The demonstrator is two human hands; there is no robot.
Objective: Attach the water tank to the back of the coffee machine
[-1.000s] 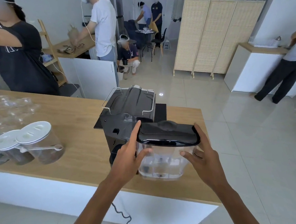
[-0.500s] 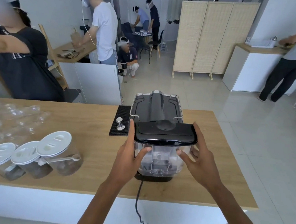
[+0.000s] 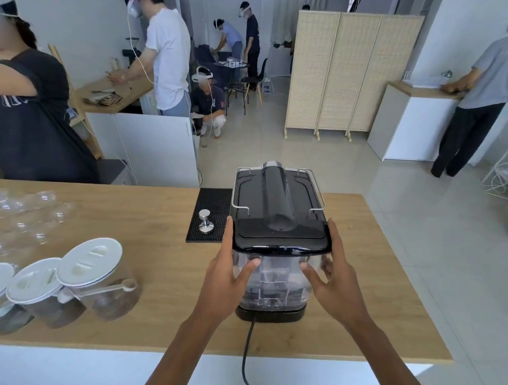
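Water tank (image 3: 272, 276) now flush behind coffee machine (image 3: 276, 199).

No legible text, brand, number or sign anywhere. Pale print on the dark T-shirt (image 3: 15, 100) at far left is too blurred to read; small mark on the crouching person's navy shirt (image 3: 222, 103) also unreadable.
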